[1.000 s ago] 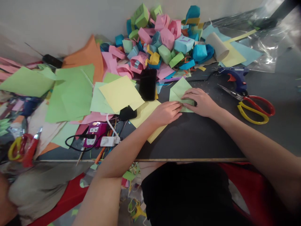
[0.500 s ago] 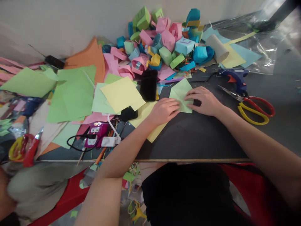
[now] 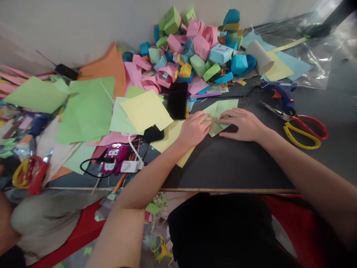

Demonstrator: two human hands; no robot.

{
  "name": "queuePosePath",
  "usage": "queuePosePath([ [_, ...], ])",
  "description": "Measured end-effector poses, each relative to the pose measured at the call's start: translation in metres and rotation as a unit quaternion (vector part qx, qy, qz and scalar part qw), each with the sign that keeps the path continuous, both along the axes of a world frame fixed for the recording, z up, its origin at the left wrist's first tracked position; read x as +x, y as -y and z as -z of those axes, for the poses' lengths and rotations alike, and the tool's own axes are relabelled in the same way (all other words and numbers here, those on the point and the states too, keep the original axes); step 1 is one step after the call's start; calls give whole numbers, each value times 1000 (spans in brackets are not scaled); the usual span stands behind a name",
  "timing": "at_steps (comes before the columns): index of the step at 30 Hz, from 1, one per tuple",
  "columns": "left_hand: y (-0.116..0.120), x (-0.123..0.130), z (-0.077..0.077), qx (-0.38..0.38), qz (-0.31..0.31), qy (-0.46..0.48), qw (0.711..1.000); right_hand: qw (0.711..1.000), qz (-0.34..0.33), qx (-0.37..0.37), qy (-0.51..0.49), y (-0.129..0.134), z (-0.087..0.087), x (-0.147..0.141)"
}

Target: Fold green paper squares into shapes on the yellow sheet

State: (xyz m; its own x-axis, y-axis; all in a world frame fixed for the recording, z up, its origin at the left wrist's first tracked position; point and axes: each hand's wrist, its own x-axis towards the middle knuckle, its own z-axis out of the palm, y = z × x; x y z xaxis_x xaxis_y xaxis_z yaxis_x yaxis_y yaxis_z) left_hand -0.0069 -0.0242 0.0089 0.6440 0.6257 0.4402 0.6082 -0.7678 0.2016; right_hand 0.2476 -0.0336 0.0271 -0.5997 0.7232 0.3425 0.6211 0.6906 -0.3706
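A light green sheet of paper with crease lines lies on the dark table, part of it lifted or folded near my fingers. My left hand grips its left side with the fingers bent together. From the right, my right hand holds the same sheet between thumb and fingers. Both hands hide the sheet's middle in part. Under my left wrist lies a yellow sheet. A black phone rests just beyond my left hand.
Scissors and a blue glue gun lie to the right. Folded paper pieces are heaped by the wall. Coloured sheets, a purple power strip and more scissors fill the left. Another person's leg shows lower left.
The green sheet has been turned, and its top corner now points to the upper right. Both hands have shifted slightly with it, and the fingers now bend its near part.
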Motion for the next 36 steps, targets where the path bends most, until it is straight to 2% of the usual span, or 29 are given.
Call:
queuePosePath([
  [2,-2,-2,0,-12,6,0,1000,1000,-4,4,-28,-4,-7,9],
  [4,-5,-4,-1,-37,28,2,999,995,64,25,-65,-10,-13,22],
  [6,-6,-7,-4,-65,60,8,996,993,94,19,-69,-16,-17,32],
  [8,-7,-9,-7,-91,96,15,991,995,79,8,-57,-21,-18,39],
  [11,-7,-12,-12,-114,124,11,986,999,19,2,-38,-24,-14,39],
  [14,-7,-14,-15,-112,106,-11,988,999,-18,-36,-13,-23,-13,37],
  [18,-1,-12,-22,-74,49,-32,996,996,-8,-93,9,-19,-13,39],
  [21,6,-8,-25,-49,34,-37,998,997,11,-56,42,-13,-15,36],
  [25,8,-5,-19,-68,75,-48,994,996,-11,5,92,-2,-20,21],
  [28,2,-8,-14,-108,110,-35,987,998,-31,13,49,-2,-22,18],
  [32,-8,-14,-12,-152,147,-20,977,995,-26,-80,-50,-14,-17,32],
  [36,-10,-13,-9,-115,111,-8,987,984,-23,-165,-64,-21,-8,37],
])
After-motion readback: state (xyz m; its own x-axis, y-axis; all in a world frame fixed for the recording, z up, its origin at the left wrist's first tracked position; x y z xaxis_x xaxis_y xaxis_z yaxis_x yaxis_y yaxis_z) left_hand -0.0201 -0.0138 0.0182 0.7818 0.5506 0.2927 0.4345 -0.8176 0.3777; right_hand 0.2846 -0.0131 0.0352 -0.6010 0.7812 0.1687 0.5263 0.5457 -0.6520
